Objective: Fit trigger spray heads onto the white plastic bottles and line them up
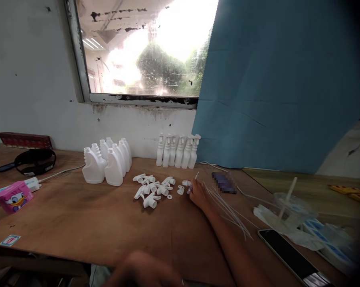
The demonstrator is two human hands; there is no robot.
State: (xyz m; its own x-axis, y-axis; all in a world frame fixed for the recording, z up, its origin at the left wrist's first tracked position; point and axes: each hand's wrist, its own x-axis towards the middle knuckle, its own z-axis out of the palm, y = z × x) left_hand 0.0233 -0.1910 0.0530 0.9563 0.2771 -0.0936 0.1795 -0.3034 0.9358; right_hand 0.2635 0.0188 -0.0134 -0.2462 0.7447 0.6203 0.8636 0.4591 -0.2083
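My right hand reaches forward over the wooden table, fingers closed around a thin white tube whose tip sticks up, right beside a white spray trigger head. A pile of several loose white trigger heads lies just left of it. A bundle of thin white dip tubes lies to the right of the hand. My left hand is a blurred shape at the bottom edge; its fingers cannot be made out. Empty white bottles stand at the back left, and assembled spray bottles by the wall.
A blurred dark flat object lies behind the tubes. A phone and a clear plastic cup with straw lie at the right. At the left are a pink tissue pack, a power strip and a black strap.
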